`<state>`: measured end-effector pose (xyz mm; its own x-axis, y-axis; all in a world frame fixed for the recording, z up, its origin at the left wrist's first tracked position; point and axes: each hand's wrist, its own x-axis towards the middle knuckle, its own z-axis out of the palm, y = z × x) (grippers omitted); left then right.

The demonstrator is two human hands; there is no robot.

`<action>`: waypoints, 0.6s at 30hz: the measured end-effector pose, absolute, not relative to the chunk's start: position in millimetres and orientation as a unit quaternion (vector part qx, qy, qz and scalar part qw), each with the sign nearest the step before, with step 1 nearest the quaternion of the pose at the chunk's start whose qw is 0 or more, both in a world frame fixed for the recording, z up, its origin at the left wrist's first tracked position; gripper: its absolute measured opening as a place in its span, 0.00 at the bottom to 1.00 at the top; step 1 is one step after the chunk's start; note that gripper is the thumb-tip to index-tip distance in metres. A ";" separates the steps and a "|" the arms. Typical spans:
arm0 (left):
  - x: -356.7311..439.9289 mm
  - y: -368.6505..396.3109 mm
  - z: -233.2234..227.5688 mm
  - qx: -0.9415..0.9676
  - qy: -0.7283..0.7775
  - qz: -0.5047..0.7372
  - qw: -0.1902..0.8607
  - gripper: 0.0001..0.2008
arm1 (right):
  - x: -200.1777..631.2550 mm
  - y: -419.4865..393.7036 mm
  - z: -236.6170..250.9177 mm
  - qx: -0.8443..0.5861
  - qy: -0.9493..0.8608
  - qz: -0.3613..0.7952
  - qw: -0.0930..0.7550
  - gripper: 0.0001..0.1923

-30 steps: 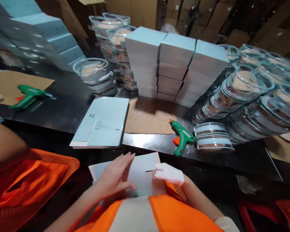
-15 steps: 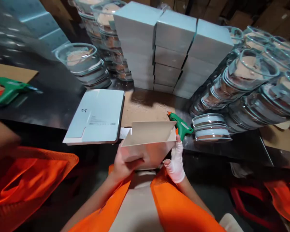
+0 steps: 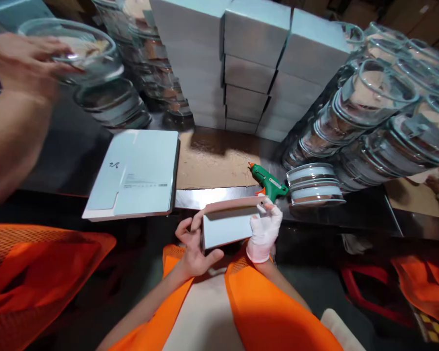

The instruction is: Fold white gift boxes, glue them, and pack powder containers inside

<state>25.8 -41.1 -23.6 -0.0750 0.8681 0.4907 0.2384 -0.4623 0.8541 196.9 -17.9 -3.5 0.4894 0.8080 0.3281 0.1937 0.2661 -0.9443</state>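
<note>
Dark, glossy tabletop (image 3: 76, 161) runs across the room, reflecting overhead light. A brown cardboard sheet (image 3: 212, 163) lies flat on it. Brown cartons (image 3: 406, 12) stand stacked along the dim far side. Floor below is dark and indistinct.

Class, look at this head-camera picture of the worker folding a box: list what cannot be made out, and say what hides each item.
- Inside of the light blue carton, head view: its own walls, the left hand and the gloved right hand cover it.
- Printed text on the flat carton stack: too small to read.
- Co-worker's hand on a glass bowl, upper left: motion blur hides the grip.
- Glue gun: handle hidden behind the carton.
</note>
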 end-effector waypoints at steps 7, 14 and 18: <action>-20.9 -32.6 -15.7 0.654 0.512 0.520 0.201 0.17 | 265.1 1.2 10.4 -0.718 -0.497 0.185 0.450 0.21; -21.0 -25.4 -21.0 0.607 0.548 0.542 0.192 0.16 | 298.8 52.5 19.3 -0.836 -0.323 0.311 0.316 0.18; -11.6 -21.6 -20.4 0.575 0.563 0.565 0.184 0.15 | 287.2 50.7 10.4 -0.756 -0.291 0.401 0.428 0.15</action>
